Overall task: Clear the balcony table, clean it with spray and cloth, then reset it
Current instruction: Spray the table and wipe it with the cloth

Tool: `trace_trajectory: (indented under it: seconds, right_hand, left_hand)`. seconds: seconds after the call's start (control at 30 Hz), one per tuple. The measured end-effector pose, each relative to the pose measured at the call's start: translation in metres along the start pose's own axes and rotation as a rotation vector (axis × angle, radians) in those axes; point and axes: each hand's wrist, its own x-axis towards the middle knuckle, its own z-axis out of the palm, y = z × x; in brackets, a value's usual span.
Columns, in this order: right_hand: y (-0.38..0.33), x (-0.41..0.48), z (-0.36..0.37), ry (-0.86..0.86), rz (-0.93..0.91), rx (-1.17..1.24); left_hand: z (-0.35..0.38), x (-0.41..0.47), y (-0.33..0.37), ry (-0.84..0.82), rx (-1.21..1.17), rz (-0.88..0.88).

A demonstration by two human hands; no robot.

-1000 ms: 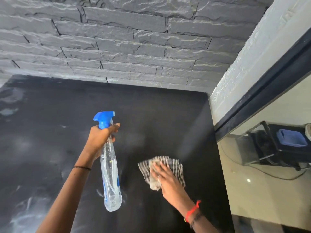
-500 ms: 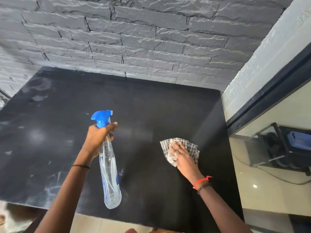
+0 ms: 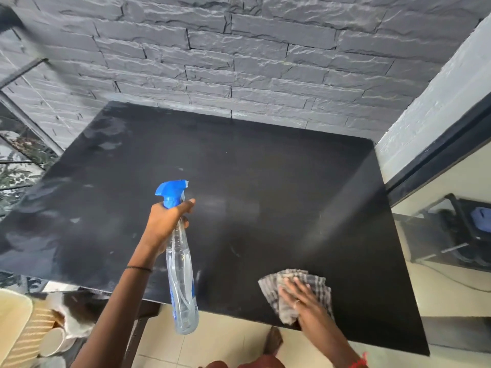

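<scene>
The black balcony table (image 3: 265,181) fills the middle of the view, bare and streaked with pale smears on its left half. My left hand (image 3: 166,221) grips the neck of a clear spray bottle (image 3: 182,274) with a blue trigger head, held upright above the table's near edge. My right hand (image 3: 305,304) lies flat, fingers spread, on a grey checked cloth (image 3: 271,285) pressed to the table near its front right edge.
A grey stone-brick wall (image 3: 239,62) backs the table, and a white wall with a black frame (image 3: 438,144) closes the right side. Cups and a striped item (image 3: 39,333) sit low at the bottom left. Beige floor tiles (image 3: 225,341) show below the table's front edge.
My right hand has dragged the cloth back toward the table's near edge, after first sliding it right. The view pulled back and shows more of the table. The bottle stays raised in my left hand.
</scene>
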Motion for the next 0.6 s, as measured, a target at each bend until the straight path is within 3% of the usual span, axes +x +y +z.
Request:
trace_trajectory:
  seconds: [0.07,0.17,0.23,0.3,0.37,0.5,0.6]
  right_hand:
    - [0.011,0.022,-0.009,0.008,0.097,-0.003]
    - [-0.005,0.076,-0.009,0.057,0.083,-0.019]
    - [-0.032,0.112,0.000,0.105,0.109,0.029]
    - [-0.071,0.136,0.014,0.045,0.120,0.051]
    - [-0.103,0.140,0.037,-0.014,0.060,0.167]
    - [-0.137,0.099,0.075,0.032,-0.178,0.000]
    - [-0.125,0.058,0.071,0.020,-0.221,0.030]
  left_hand:
    - [-0.013,-0.005,-0.003,-0.003,-0.004,0.006]
    - [-0.035,-0.012,-0.009,0.018,0.016,0.015]
    - [-0.049,-0.016,-0.013,0.022,0.029,0.023]
    - [-0.062,-0.019,-0.015,0.017,0.033,0.028]
    - [-0.072,-0.020,-0.016,0.019,0.022,0.033]
    - [-0.097,-0.017,-0.013,0.025,0.020,0.044]
    - [-0.112,-0.012,-0.011,0.029,0.049,0.050]
